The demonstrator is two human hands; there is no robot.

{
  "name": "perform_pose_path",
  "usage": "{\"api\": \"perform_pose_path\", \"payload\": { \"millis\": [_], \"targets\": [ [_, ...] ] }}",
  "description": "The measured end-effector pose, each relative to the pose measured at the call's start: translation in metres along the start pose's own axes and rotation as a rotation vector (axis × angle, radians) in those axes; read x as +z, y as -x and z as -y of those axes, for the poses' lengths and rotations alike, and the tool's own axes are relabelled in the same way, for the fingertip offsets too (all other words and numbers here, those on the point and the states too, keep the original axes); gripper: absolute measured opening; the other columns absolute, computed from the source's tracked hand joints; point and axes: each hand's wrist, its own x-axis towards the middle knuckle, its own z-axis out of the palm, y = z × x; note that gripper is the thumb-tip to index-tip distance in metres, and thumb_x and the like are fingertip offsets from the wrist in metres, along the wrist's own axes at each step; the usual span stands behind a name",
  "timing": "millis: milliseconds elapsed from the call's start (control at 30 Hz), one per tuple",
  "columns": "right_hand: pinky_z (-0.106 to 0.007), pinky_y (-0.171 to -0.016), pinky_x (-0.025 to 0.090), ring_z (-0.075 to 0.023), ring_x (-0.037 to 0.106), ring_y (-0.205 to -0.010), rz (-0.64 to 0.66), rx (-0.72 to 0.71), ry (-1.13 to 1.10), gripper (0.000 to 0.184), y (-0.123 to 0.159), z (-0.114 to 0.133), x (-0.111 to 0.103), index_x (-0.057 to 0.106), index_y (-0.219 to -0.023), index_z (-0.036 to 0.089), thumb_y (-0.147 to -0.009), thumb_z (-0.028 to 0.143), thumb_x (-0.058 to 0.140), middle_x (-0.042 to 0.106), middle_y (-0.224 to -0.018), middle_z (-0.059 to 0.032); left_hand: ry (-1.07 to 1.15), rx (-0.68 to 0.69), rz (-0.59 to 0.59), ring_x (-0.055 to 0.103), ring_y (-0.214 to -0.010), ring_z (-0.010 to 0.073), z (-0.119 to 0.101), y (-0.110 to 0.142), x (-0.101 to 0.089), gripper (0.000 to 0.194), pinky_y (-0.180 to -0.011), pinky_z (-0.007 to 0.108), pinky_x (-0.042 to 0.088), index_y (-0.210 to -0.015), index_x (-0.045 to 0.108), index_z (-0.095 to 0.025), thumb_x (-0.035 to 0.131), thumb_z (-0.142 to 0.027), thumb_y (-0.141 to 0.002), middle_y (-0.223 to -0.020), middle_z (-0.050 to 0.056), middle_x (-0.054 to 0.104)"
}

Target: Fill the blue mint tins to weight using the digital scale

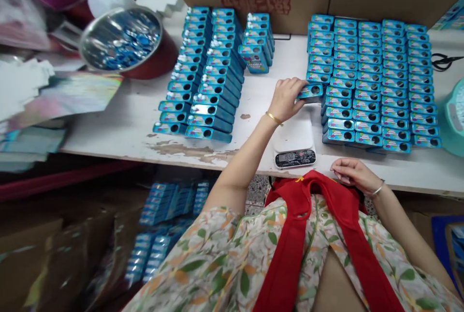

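One blue box [312,91] was gripped in your left hand [288,98], thumb on the near side and fingers over the far side, just beyond the scale [294,150] and by the left edge of the large block of boxes [368,94]. Your right hand [351,172] was at the near edge of the surface [119,130], its fingers loosely curled; whether they pinched anything small, you could not tell.

The step in hand seemed to be handling single boxes between the scale and that block, though one view did not settle whether you were taking this box or placing it. Either way, the next move called for a level grip and a clear path, so that you did not nudge the tightly packed neighbours.

Your left fingers hid the left end of the held box, and its contact with the block was hard to judge. The scale's digits were too blurred to trust, and the print on the boxes was too small to read. At far left, the blue pieces [136,43] in the metal bowl [159,63] blurred together; at right, the teal basin [449,130] was cut off by the picture's edge.
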Motion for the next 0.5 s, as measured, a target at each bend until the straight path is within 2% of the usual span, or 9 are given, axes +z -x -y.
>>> {"api": "perform_pose_path", "payload": {
  "millis": [133,233,300,400,433,500],
  "targets": [
    [-0.018,-0.042,0.015,-0.0038,0.036,-0.048,-0.032,0.033,-0.075,0.035,0.004,-0.013,-0.008,0.07,-0.082,0.014,-0.07,0.043,0.085,0.058,-0.067,-0.002,-0.057,0.021,0.027,0.052,-0.115,0.0336,0.012,-0.022,0.03,0.048,-0.098,0.047,0.035,-0.127,0.055,-0.022,0.065,-0.042,-0.084,-0.127,0.013,0.057],
    [-0.017,-0.039,0.023,-0.0061,0.044,-0.05,-0.063,0.043,-0.166,0.03,0.004,-0.019,-0.013,0.073,-0.087,0.017,-0.07,0.039,0.086,0.061,-0.071,-0.003,-0.085,0.011,-0.044,0.049,-0.122,0.0338,0.027,-0.026,0.036,0.061,-0.099,0.046,0.034,-0.134,0.05,-0.021,0.067,-0.051,-0.083,-0.135,0.016,0.053],
    [-0.016,-0.04,0.034,-0.0089,0.053,-0.057,-0.096,0.053,-0.282,0.028,0.001,-0.026,-0.018,0.075,-0.089,0.019,-0.069,0.034,0.087,0.063,-0.073,-0.0034,-0.13,-0.093,-0.128,0.045,-0.128,0.0313,0.046,-0.031,0.028,0.063,-0.102,0.045,0.032,-0.137,0.046,-0.02,0.065,-0.052,-0.086,-0.138,0.015,0.051],
    [-0.016,-0.049,0.049,-0.0114,0.062,-0.065,-0.159,0.048,-0.45,0.029,-0.008,-0.04,-0.03,0.075,-0.083,0.017,-0.062,0.03,0.09,0.066,-0.077,-0.0043,-0.291,-0.425,-0.238,0.039,-0.129,0.0274,0.086,-0.043,0.003,0.05,-0.102,0.046,0.031,-0.133,0.049,-0.017,0.062,-0.04,-0.091,-0.141,0.015,0.047],
    [-0.016,-0.052,0.053,-0.0121,0.064,-0.067,-0.178,0.045,-0.489,0.031,-0.01,-0.045,-0.034,0.075,-0.082,0.016,-0.059,0.03,0.09,0.068,-0.079,-0.0048,-0.328,-0.513,-0.248,0.037,-0.128,0.0267,0.1,-0.047,-0.005,0.044,-0.102,0.048,0.031,-0.128,0.053,-0.016,0.063,-0.035,-0.09,-0.141,0.016,0.046],
    [-0.017,-0.06,0.057,-0.014,0.069,-0.074,-0.207,0.04,-0.549,0.036,-0.015,-0.053,-0.039,0.074,-0.084,0.015,-0.055,0.028,0.091,0.071,-0.085,-0.0064,-0.391,-0.559,-0.2,0.034,-0.126,0.0258,0.124,-0.053,-0.018,0.03,-0.101,0.051,0.03,-0.116,0.061,-0.017,0.065,-0.029,-0.089,-0.14,0.015,0.046]
  ]
}}
